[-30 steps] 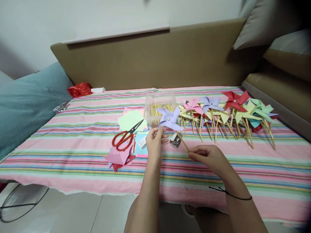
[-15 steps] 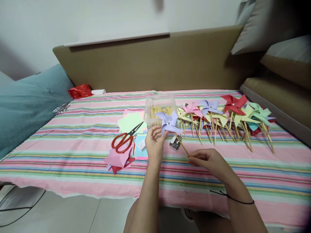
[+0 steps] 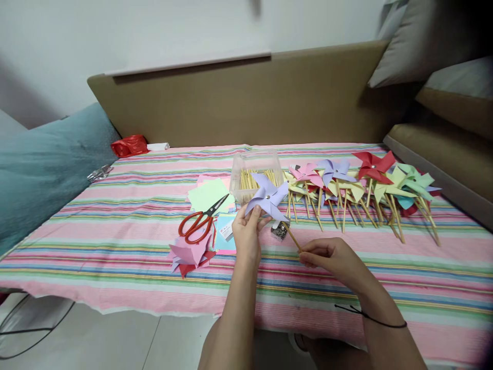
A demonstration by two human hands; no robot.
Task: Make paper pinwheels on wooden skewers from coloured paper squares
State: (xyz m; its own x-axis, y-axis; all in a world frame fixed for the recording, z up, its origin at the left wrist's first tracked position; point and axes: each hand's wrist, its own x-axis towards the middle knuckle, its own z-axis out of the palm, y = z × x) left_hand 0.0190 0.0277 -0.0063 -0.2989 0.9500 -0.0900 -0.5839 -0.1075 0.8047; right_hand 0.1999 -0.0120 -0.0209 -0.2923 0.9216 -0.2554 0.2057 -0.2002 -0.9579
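A lavender paper pinwheel (image 3: 271, 194) on a thin wooden stick is held between my hands, tilted, with a metal pin at its centre. My left hand (image 3: 248, 234) has its thumb on a lower blade, the fingers curled behind and partly hidden. Lower right, my right hand (image 3: 327, 254) pinches the bottom end of the stick between thumb and fingers. Beneath the stick lies a small clear box of metal pins (image 3: 279, 230). Just behind the pinwheel is a clear plastic box (image 3: 235, 177) with many wooden sticks.
Finished-looking pinwheels (image 3: 373, 167) in several colours lie in a row at right. Red-handled scissors (image 3: 200, 226) rest across green paper sheets (image 3: 206, 191) and pink pieces (image 3: 190, 253) at left. A red plastic bag (image 3: 130, 146) sits far left on the striped cloth (image 3: 115, 246).
The pinwheel's blades have turned and face the camera more. My left thumb has shifted onto a blade's lower edge. The right hand keeps its pinch on the stick.
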